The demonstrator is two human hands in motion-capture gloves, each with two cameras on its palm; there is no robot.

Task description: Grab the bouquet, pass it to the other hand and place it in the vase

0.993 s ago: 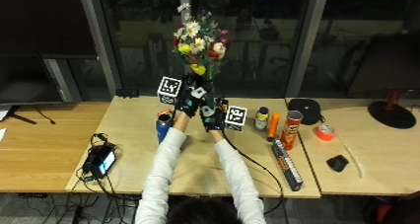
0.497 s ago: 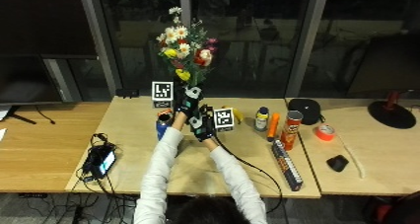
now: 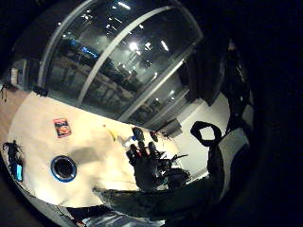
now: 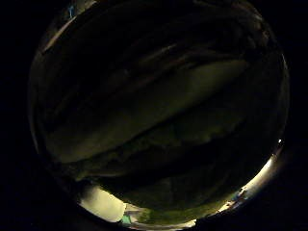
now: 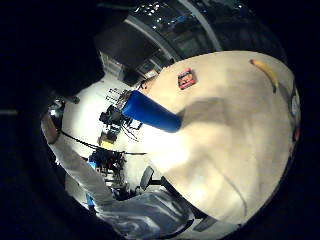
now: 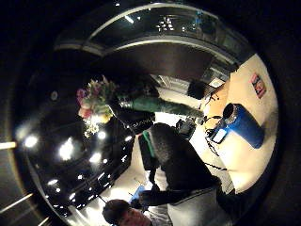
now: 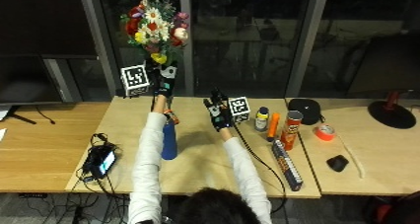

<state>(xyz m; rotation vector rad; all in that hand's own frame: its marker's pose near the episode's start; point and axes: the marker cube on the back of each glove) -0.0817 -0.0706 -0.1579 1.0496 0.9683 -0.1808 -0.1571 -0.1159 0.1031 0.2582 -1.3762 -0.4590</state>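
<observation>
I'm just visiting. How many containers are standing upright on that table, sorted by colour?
Blue: 1, the vase
Orange: 1, the tube
Red: 1, the can
Yellow and white: 1, the small bottle
Total: 4

Outside view's evenly lit from overhead, dark windows behind — the table (image 7: 197,169) looks bright with soft shadows. Palm views bulge hard at the edges, ceiling lights flare, and the left thumb one's nearly black, probably just blocked.
</observation>
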